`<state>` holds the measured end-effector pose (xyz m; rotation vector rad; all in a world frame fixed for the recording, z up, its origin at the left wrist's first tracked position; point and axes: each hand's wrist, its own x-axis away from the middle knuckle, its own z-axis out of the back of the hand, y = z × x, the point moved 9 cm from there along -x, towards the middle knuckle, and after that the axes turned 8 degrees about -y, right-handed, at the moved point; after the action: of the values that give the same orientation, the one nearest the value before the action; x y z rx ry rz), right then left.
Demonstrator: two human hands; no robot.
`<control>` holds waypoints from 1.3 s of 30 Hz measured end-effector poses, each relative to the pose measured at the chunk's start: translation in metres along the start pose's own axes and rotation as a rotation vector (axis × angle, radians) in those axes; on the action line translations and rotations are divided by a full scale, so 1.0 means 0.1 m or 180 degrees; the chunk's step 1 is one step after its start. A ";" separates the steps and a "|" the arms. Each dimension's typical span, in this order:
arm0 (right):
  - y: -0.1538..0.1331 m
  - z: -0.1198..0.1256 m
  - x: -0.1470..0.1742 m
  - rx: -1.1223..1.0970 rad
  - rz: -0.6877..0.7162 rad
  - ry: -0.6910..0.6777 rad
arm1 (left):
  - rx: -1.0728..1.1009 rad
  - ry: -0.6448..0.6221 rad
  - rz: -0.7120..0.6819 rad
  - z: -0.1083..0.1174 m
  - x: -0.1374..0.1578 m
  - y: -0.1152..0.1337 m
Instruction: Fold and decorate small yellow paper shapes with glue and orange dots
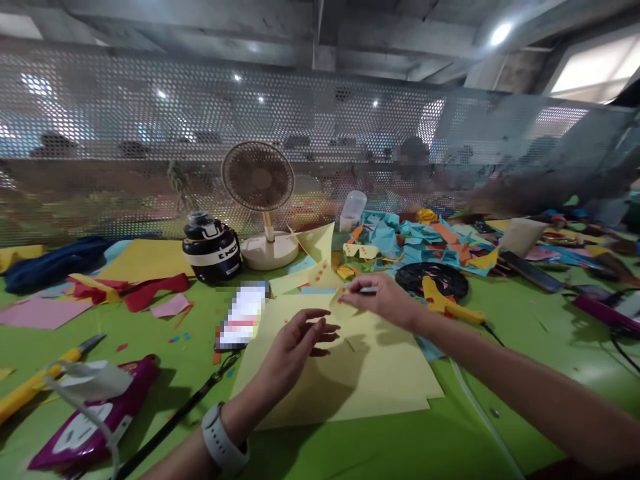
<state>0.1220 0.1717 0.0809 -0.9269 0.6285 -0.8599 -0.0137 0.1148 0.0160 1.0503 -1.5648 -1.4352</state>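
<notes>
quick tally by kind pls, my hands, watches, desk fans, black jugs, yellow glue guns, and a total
Hands: 2 (left hand, right hand)
Watch: 1
Desk fan: 1
Black jug: 1
Yellow glue gun: 1
Total: 6

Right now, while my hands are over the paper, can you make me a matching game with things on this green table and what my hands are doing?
Column one
1. Left hand
2. Right hand
3. Fan
4. Yellow corded tool

Column two
A. Standing beside the black bottle
B. Pinching a piece of yellow paper
C. Lying by the black disc
D. Over the pale yellow sheets, no object visible in it

Right pairs: 1-D, 2-B, 3-A, 4-C
</notes>
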 end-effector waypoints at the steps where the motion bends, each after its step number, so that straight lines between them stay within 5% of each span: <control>1: 0.04 0.20 -0.07 -0.0171 -0.0104 0.0263 | -0.0020 0.0028 0.0035 0.03 0.00 -0.01; 3: 0.18 0.70 -0.18 -0.0574 -0.0383 0.1063 | -0.0078 0.0093 0.0048 0.09 -0.01 -0.02; 6: 0.31 1.31 -0.37 -0.0750 -0.0460 0.1705 | -0.0105 0.0212 0.0010 0.17 -0.02 0.00; 10: 0.54 1.60 -0.42 -0.0804 -0.0550 0.1964 | -0.0118 0.0460 -0.0108 0.27 0.00 0.08; 19: 0.69 0.66 0.00 -0.0345 -0.0700 0.0755 | 0.0013 0.1126 -0.0501 0.53 0.08 0.27; 25: 0.39 0.00 0.28 0.2179 0.0335 -0.0303 | -0.0061 0.1248 -0.0824 0.64 0.06 0.37; 32: 0.31 -0.39 0.33 0.2932 0.0649 -0.0610 | -0.0026 0.1386 -0.0851 0.72 0.06 0.41; 35: 0.18 -0.55 0.46 0.3183 0.0747 -0.0596 | -0.0317 0.1106 -0.0686 0.64 0.04 0.44; 39: 0.15 -0.65 0.62 0.3680 0.0485 -0.0491 | -0.1376 -0.0264 -0.0184 0.19 -0.02 0.34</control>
<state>0.1092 0.0969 0.0313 0.1083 0.0003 -0.8245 -0.0337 0.1248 0.0480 0.7897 -1.2068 -1.7748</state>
